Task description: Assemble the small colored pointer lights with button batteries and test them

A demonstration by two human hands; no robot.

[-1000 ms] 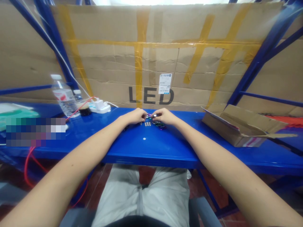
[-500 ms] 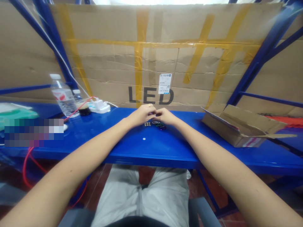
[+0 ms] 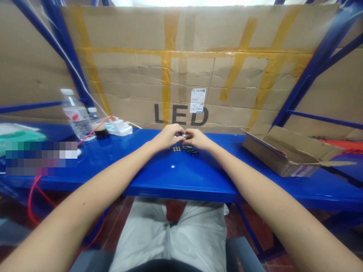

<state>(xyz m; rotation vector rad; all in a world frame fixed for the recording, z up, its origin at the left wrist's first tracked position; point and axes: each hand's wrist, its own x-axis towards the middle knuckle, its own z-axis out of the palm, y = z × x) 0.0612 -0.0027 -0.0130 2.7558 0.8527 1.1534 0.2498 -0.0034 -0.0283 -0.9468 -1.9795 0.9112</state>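
Observation:
My left hand (image 3: 169,136) and my right hand (image 3: 197,139) meet above the far half of the blue table (image 3: 159,177), fingers curled and tips almost touching. Between the fingertips shows a small pale piece (image 3: 183,135), too small to name; both hands seem to pinch it. Just below them, several small metallic pieces (image 3: 176,149) lie in neat rows. To their right are several coloured carabiners (image 3: 193,151), one silvery, others dark green and purple, partly under my right hand. A small white dot (image 3: 172,166) sits closer to the table's front edge.
On the left stand a clear water bottle (image 3: 76,117), a bottle of dark liquid (image 3: 99,126) and a white power strip (image 3: 121,130) with a red cable. An open cardboard box (image 3: 283,155) is on the right. A large taped carton (image 3: 136,87) rises behind the table.
My fingers have shifted slightly, and the left hand's fingers have parted a little from the thumb. The pale piece between the hands now shows more plainly. Things on the table have stayed put.

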